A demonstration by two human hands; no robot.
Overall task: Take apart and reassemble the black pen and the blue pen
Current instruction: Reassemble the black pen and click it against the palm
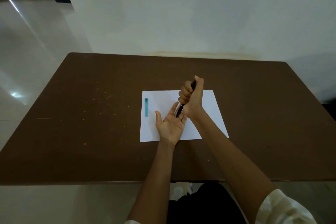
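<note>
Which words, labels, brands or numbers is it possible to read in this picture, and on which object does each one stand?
None can be read.
White paper: blank where visible.
Black pen in the right hand: no print discernible.
Blue pen: too small to show any marking.
Brown table: no text.

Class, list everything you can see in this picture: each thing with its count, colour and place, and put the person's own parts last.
table: one, brown, fills the middle of the view, against the wall
sheet of paper: one, white, flat on the table in front of the person
blue pen: one, teal-blue, lying on the left part of the paper, apart from both hands
black pen: one, black, held tilted above the paper, its lower end over the open palm
wall: one, off-white, behind the table
right hand: one, closed in a fist round the black pen
left hand: one, open, palm up under the pen's lower end
</note>
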